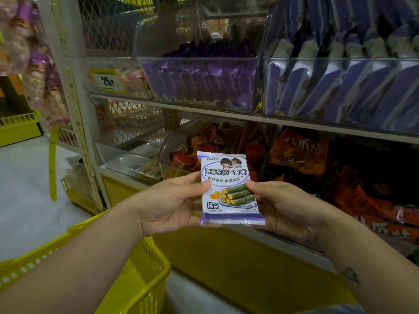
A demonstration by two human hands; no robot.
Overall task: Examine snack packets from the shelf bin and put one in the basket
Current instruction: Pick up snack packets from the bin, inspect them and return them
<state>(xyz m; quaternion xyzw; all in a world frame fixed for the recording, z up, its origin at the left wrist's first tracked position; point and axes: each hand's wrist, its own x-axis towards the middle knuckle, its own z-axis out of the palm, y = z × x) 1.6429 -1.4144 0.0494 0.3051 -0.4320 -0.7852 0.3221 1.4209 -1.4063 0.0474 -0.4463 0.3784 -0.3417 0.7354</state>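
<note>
basket [145, 264] mouth: open below left forearm | upper bins [199, 85]: packed full

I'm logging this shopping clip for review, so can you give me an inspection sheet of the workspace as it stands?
Surface: white shelf rack with a yellow base panel; pale floor at left.
Job's things: purple-and-white snack packet held upright, front facing the camera; yellow basket hangs on the left forearm, lower left; clear bins of purple packets on the shelf above.
Clutter: orange snack bags on the lower shelf; yellow price tag.
Grippers: left hand and right hand each pinch one side edge of the packet.
Cables: nothing seen.
Surroundings: blurred hanging goods at far left; wire mesh shelf backing.
</note>
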